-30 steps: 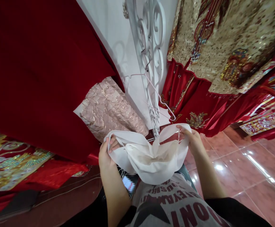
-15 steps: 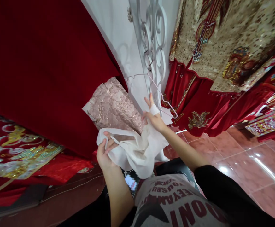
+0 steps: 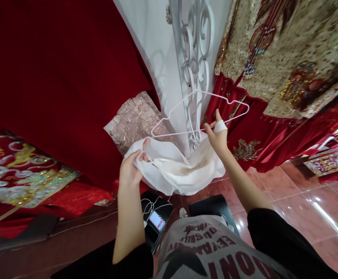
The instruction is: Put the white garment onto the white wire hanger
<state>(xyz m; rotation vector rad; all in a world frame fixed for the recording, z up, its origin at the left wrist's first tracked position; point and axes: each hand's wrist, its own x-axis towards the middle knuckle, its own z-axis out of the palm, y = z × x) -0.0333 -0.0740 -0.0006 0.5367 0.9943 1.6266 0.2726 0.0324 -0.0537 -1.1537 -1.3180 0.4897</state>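
A thin white cloth garment (image 3: 183, 178) hangs spread between my two hands, its upper edge open and sagging in the middle. At its left edge, the fingers and thumb of my left hand (image 3: 132, 166) are closed on the cloth. My right hand (image 3: 219, 139) is at the right edge, fingers curled and index finger raised; a white band crosses it. The cloth there is partly hidden by the hand. Just behind that hand runs the lower bar of a pale pink clothes hanger (image 3: 171, 135), which hangs bare from the white scrollwork stand (image 3: 190, 58).
Pink crinkled fabric (image 3: 141, 116) and a large red drape (image 3: 55, 58) hang on the left. Gold and red embroidered costumes (image 3: 273, 77) hang on the right. Below are a lit phone (image 3: 157, 221) with white cables, a black seat (image 3: 212, 205) and pink floor tiles (image 3: 288, 197).
My right hand has moved right and the white garment has been drawn out wider between both hands. The hanger has turned from edge-on to face me.
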